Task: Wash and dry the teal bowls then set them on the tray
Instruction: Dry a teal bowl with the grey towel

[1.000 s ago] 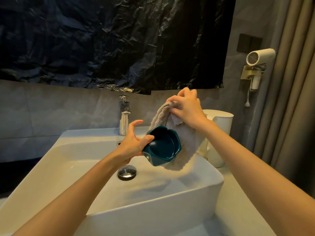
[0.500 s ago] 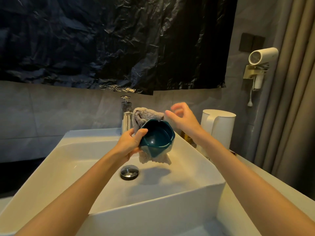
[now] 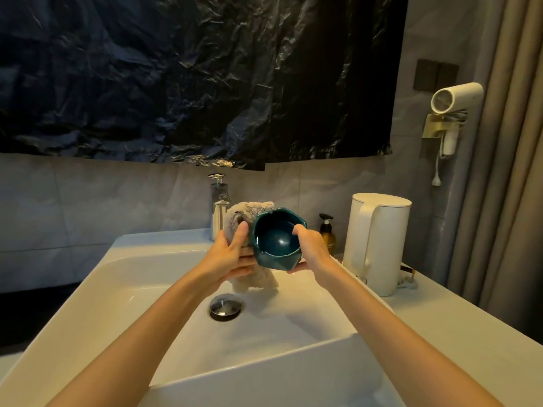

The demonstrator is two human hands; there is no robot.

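A teal bowl (image 3: 277,240) with a wavy rim is held tilted above the white sink (image 3: 147,289), its opening facing me. My right hand (image 3: 311,248) grips its right rim, thumb over the edge and fingers beneath. My left hand (image 3: 229,257) holds a beige towel (image 3: 244,212) bunched against the bowl's left and back side, thumb up on the cloth and fingers under it. The towel's lower end (image 3: 252,283) hangs down over the basin. No tray is in view.
A chrome tap (image 3: 219,207) stands behind the bowl, a drain plug (image 3: 226,306) lies in the basin. On the counter at right are a white kettle (image 3: 377,242) and a dark pump bottle (image 3: 326,233). A hair dryer (image 3: 452,104) hangs on the wall beside a curtain.
My right hand let go of the towel, passed through the air and took hold of the bowl's right rim. The left hand shifted from the bowl onto the towel behind it.
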